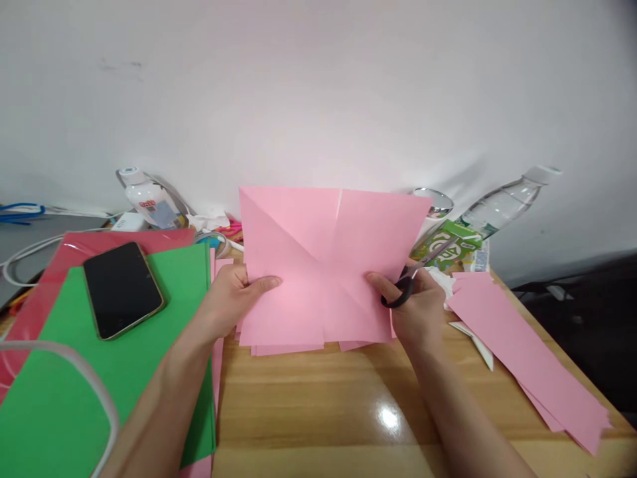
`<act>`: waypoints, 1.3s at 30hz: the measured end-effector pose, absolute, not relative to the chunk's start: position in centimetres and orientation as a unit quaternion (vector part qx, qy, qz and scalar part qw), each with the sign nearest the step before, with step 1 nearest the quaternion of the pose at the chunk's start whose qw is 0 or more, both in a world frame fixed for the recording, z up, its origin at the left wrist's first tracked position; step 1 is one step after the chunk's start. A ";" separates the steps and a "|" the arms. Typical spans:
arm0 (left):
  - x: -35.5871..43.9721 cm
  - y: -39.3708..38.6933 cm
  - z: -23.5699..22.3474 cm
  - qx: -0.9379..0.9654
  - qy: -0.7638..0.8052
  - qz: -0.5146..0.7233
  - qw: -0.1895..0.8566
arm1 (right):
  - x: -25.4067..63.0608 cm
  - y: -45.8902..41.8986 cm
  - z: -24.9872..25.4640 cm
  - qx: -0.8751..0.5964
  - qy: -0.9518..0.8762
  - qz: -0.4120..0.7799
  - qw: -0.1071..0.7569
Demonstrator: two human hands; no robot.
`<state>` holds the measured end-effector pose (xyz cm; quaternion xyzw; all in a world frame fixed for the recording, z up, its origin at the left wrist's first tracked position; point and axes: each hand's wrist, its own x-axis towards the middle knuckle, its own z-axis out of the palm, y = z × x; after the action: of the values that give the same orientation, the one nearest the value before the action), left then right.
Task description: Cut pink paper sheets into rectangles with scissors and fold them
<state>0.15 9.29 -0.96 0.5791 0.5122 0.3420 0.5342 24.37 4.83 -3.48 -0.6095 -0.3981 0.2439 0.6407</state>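
A creased sheet of pink paper [311, 265] is held up between my hands, with diagonal fold lines meeting at its middle and slits at the top and bottom edges. My left hand [231, 295] pinches its left edge, thumb in front. At the right edge, my right hand [421, 309] grips the sheet with the thumb on its face. That same hand also holds scissors [402, 295], their black handles around the fingers and the blades pointing up to the right. More pink paper [288, 349] lies below the sheet, mostly hidden behind it.
Left, a phone [123, 289] rests on green paper [64, 385], near a white bottle [152, 199]. A white cable [94, 378] loops in front. At right are a clear bottle [507, 202], a green box [452, 245] and pink strips [527, 352] along the table edge. A wall stands behind.
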 end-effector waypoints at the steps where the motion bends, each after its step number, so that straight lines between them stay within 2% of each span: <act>1: 0.3 9.3 -1.0 0.571 0.514 0.355 0.533 | 24.4 4.8 -3.5 -0.615 -0.395 0.228 0.643; 7: 0.5 9.1 -1.2 0.571 0.463 0.338 0.588 | 24.5 5.1 -3.8 -0.634 -0.370 0.190 0.651; 13: 0.6 9.3 -1.1 0.481 0.490 0.456 0.567 | 23.9 4.6 -3.7 -0.533 -0.405 0.066 0.740; 15: 0.7 9.4 -0.9 0.460 0.473 0.475 0.582 | 23.4 3.8 -3.5 -0.506 -0.492 0.179 0.686; 18: 0.8 9.4 -0.6 0.437 0.446 0.486 0.612 | 22.7 3.0 -3.6 -0.403 -0.576 0.523 0.483; 19: 0.9 9.4 -0.5 0.428 0.442 0.493 0.615 | 22.5 2.9 -3.7 -0.365 -0.568 0.603 0.424; 21: 0.9 9.3 -0.5 0.410 0.441 0.513 0.612 | 22.2 2.9 -4.1 -0.329 -0.542 0.678 0.372; 30: 1.6 8.9 -0.3 0.409 0.416 0.569 0.580 | 22.0 3.2 -4.9 -0.365 -0.530 0.646 0.410; 39: 2.3 8.4 -0.9 0.430 0.428 0.523 0.599 | 21.5 3.0 -4.2 -0.384 -0.500 0.650 0.425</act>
<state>2.31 8.43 -0.89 0.4297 0.4280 0.5231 0.5988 21.52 2.98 -4.22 -0.3838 -0.5000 0.6496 0.4251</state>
